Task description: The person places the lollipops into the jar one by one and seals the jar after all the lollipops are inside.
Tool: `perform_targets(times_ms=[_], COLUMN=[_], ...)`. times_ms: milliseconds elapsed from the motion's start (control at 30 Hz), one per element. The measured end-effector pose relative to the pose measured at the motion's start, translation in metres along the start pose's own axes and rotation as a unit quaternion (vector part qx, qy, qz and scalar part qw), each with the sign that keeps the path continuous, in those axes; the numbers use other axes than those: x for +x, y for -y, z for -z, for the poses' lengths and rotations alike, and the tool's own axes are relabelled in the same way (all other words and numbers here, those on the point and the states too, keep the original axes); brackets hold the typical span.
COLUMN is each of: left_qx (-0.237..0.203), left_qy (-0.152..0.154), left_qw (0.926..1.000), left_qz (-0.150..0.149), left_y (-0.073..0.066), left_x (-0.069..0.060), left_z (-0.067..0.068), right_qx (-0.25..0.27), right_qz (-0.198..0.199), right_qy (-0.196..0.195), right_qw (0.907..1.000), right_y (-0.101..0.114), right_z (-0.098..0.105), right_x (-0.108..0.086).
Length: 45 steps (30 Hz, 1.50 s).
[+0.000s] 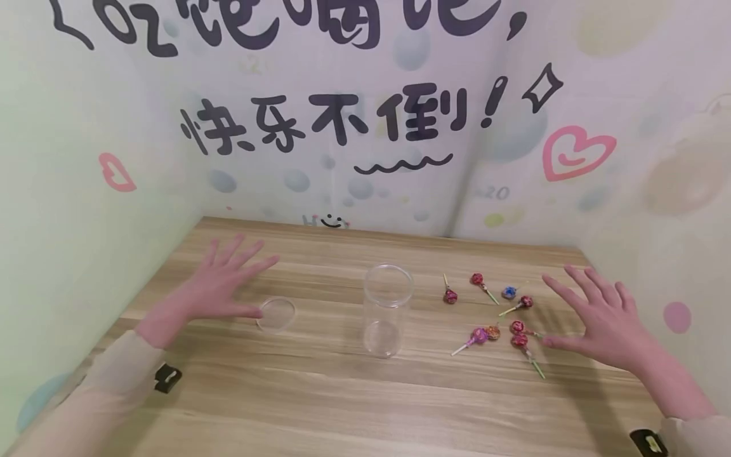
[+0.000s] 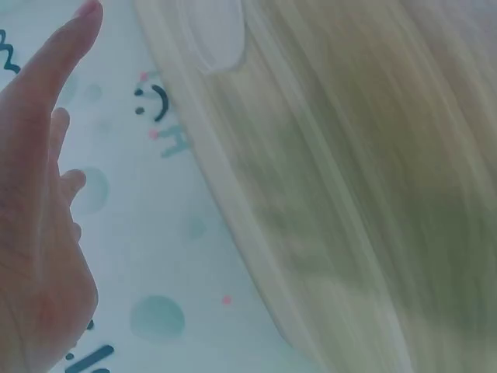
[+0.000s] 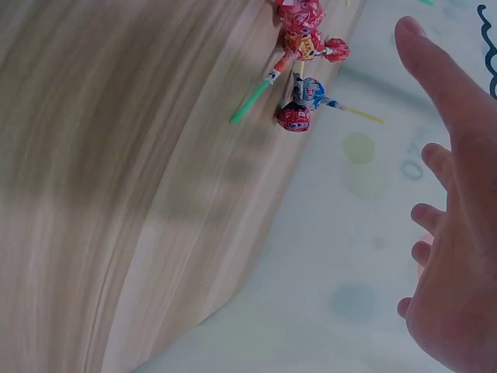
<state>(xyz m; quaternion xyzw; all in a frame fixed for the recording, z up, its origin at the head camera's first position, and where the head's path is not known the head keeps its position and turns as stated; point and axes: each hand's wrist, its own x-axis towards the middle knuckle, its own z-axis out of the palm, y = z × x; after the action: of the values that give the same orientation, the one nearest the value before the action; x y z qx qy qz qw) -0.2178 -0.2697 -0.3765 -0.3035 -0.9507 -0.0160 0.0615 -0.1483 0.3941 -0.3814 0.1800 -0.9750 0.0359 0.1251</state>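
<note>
Fingers spread, my left hand [image 1: 219, 285] hovers over the table's left side, its thumb tip overlapping the edge of a clear round lid [image 1: 276, 315] in the head view. My right hand [image 1: 608, 320] is likewise spread, above the right side, holding nothing. Just left of it lie several wrapped lollipops, among them a blue one [image 1: 509, 292], a purple one [image 1: 478, 336] and a red one [image 1: 520, 341] with a green stick. Between the hands a clear plastic jar [image 1: 387, 311] stands upright with its top uncovered. In the right wrist view, the lollipops [image 3: 311, 93] lie beyond my thumb.
The wood-grain table [image 1: 320, 406] is bounded by a printed backdrop [image 1: 342, 190] behind and on both sides. Dark straps or devices [image 1: 167, 377] sit at both wrists.
</note>
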Motion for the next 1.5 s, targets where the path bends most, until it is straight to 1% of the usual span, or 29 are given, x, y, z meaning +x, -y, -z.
perform_targets(times_ms=[100,167,267,467,600,767,933,1033,1100,1167,1267,1367,1467,1500], left_qx=[-0.001,-0.008,-0.023,-0.04,-0.067,-0.091,-0.149,-0.19,-0.224,-0.264,-0.317,-0.358,-0.394,-0.403], left_qy=[-0.01,-0.017,-0.018,0.006,0.021,0.021,0.027,0.021,0.021,0.021,0.026,0.024,0.02,0.018], left_qw=[0.9999,0.9996,0.999,0.9974,0.9954,0.9927,0.9862,0.9795,0.9729,0.963,0.9476,0.9331,0.9185,0.9148], left_qz=[-0.011,-0.02,-0.035,-0.06,-0.065,-0.076,-0.067,-0.063,-0.054,-0.049,-0.03,-0.019,-0.018,-0.021], left_y=[-0.006,-0.011,-0.019,-0.043,-0.06,-0.081,-0.104,-0.116,-0.122,-0.128,-0.137,-0.146,-0.152,-0.154], left_x=[0.006,0.01,0.015,0.023,0.029,0.036,0.038,0.04,0.042,0.044,0.048,0.053,0.057,0.058], left_z=[-0.001,-0.002,-0.006,-0.01,-0.016,-0.028,-0.035,-0.04,-0.043,-0.047,-0.051,-0.054,-0.058,-0.06], right_qx=[0.005,0.01,0.015,0.014,0.019,0.027,0.034,0.036,0.036,0.034,0.032,0.032,0.041,0.043], right_qz=[0.003,0.004,0.006,0.015,0.022,0.02,0.017,0.023,0.026,0.03,0.033,0.033,0.035,0.036], right_qy=[-0.005,-0.008,-0.008,-0.019,-0.027,-0.032,-0.039,-0.042,-0.04,-0.038,-0.03,-0.018,-0.014,-0.014], right_qw=[1.0,0.9999,0.9998,0.9996,0.9992,0.9989,0.9985,0.9982,0.9982,0.9982,0.9985,0.9988,0.9984,0.9983], right_y=[-0.001,-0.002,-0.002,-0.004,-0.006,-0.007,-0.008,-0.009,-0.01,-0.011,-0.011,-0.011,-0.011,-0.01], right_z=[-0.002,-0.003,-0.005,-0.009,-0.012,-0.014,-0.017,-0.021,-0.024,-0.027,-0.032,-0.035,-0.039,-0.04], right_x=[0.0,0.0,0.0,0.002,0.002,0.001,0.0,0.0,0.0,0.0,0.0,0.0,-0.001,-0.001])
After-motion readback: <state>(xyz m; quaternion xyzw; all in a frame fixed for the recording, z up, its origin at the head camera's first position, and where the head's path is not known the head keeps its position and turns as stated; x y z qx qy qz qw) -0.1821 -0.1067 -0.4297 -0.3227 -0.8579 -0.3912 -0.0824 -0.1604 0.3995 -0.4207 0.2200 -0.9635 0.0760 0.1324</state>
